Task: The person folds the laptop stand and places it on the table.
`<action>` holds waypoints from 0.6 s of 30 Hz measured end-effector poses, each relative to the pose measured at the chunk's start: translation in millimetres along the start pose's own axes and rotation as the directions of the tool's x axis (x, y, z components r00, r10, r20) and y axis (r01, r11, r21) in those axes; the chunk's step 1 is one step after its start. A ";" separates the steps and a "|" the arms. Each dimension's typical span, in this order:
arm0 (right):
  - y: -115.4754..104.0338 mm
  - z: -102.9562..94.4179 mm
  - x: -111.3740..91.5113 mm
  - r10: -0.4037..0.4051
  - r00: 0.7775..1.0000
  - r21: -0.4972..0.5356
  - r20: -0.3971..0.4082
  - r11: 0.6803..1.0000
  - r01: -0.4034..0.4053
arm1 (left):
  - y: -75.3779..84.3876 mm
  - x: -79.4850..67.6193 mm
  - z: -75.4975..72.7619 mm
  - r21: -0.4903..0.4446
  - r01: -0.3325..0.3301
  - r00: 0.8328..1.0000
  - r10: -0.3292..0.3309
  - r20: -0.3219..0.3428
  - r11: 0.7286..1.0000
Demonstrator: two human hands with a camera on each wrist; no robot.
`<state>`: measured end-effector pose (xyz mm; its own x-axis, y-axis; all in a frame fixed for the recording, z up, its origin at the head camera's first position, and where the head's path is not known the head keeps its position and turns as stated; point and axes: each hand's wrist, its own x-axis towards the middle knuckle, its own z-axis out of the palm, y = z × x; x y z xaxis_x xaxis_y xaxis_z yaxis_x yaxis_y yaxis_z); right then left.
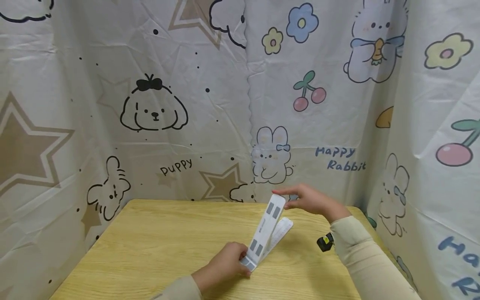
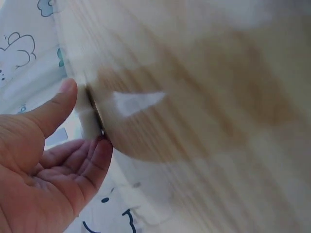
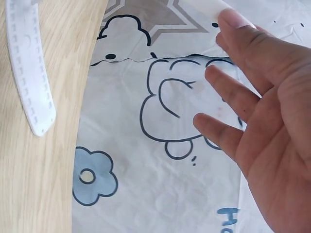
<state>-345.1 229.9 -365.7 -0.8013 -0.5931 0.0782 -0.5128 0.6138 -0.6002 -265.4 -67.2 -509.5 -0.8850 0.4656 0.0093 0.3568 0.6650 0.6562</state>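
A white folding laptop stand with grey pads is held over the table, its two long arms spread in a narrow V. My left hand grips the joined lower end, thumb and fingers on either side. That end shows between thumb and fingertips in the left wrist view. At the upper tip, my right hand pinches the padded arm with thumb and forefinger; its other fingers are spread in the right wrist view. The second arm, with a row of small notches along it, juts out free behind.
Beneath everything is a wood-grain table. Printed curtains hang behind it and along both sides. A small black box with a yellow mark sits by the right cuff.
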 end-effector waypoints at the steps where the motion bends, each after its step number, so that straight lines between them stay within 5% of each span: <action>1: 0.4 -0.5 -1.4 -0.007 1.000 0.003 -0.005 1.000 0.007 | 0.1 0.7 -0.6 0.016 -0.007 1.000 0.007 0.003 1.000; 9: -1.4 -3.3 -18.8 0.000 0.999 -0.019 -0.053 1.000 -0.001 | 4.2 9.3 -7.2 0.134 -0.078 0.995 0.068 0.080 0.988; 18: -5.3 7.2 -41.3 0.128 0.982 0.029 -0.141 0.992 -0.125 | 5.9 13.7 -15.3 0.185 -0.142 0.985 0.121 0.122 0.972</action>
<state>-307.0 247.4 -371.5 -0.8957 -0.4303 0.1123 -0.3995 0.6675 -0.6284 -279.9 -65.9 -494.0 -0.7920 0.6106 -0.0036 0.5282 0.6881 0.4975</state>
